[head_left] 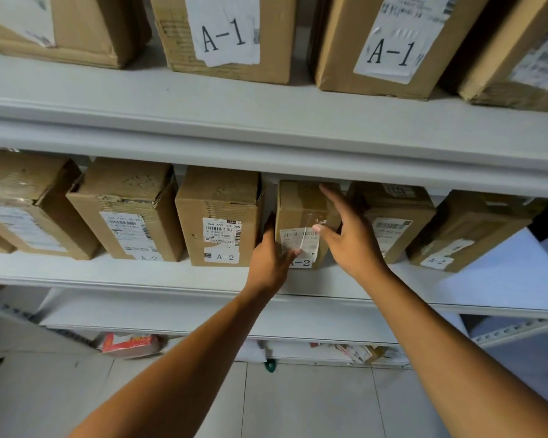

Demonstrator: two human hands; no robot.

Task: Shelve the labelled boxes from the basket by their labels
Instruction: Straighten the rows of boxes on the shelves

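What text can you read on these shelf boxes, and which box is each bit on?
"A-1": upper-shelf middle box.
"A-1": upper-shelf right box.
"A-2": second lower-shelf box.
"964 K551-01 DD5" and "A-2": third lower-shelf box.
"A-2", partly covered by the left hand: box being placed.
"A-2", faint: far-right box.
Barcode print elsewhere: too blurred.

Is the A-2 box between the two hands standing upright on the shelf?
Upright: the A-2 box stands level on the shelf, in line with its neighbours.
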